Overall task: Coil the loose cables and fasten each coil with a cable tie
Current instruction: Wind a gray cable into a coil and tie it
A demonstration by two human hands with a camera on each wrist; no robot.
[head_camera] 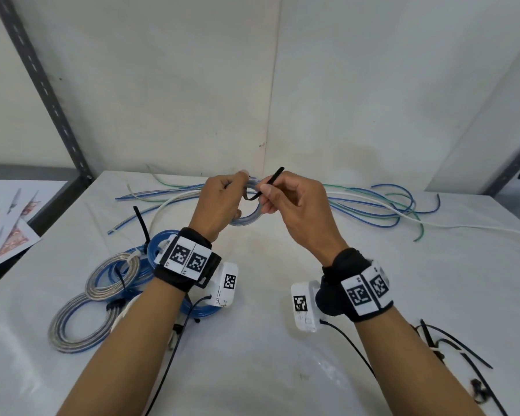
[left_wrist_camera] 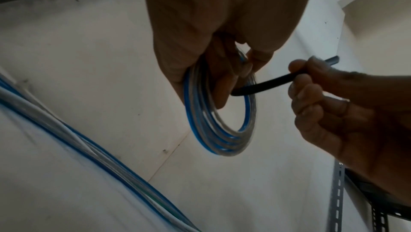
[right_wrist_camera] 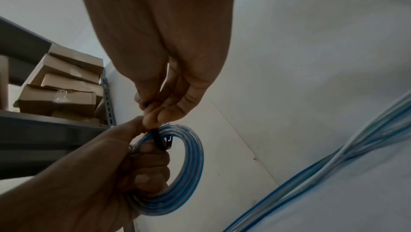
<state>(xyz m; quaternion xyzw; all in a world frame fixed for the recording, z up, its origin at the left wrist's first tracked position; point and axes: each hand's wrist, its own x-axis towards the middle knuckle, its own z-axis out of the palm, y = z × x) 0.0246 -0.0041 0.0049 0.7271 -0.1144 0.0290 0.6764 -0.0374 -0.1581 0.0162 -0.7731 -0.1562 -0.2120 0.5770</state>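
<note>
My left hand (head_camera: 222, 202) grips a small coil of clear and blue cable (head_camera: 248, 219), held above the white table (head_camera: 267, 355). The same coil (left_wrist_camera: 222, 130) hangs from the curled left fingers in the left wrist view. My right hand (head_camera: 288, 202) pinches a black cable tie (head_camera: 270, 180) between thumb and fingers. The tie (left_wrist_camera: 262, 86) runs from the right hand (left_wrist_camera: 333, 104) through the coil by the left fingers. In the right wrist view the tie (right_wrist_camera: 159, 139) crosses the coil (right_wrist_camera: 191, 156) beside the left hand (right_wrist_camera: 111, 174).
Loose blue, green and white cables (head_camera: 373, 205) lie across the back of the table. Several tied coils (head_camera: 102, 283) sit at the left. Spare black ties (head_camera: 451, 346) lie at the right front. Papers (head_camera: 6, 226) are at far left; cardboard boxes (right_wrist_camera: 62, 86) sit on a shelf.
</note>
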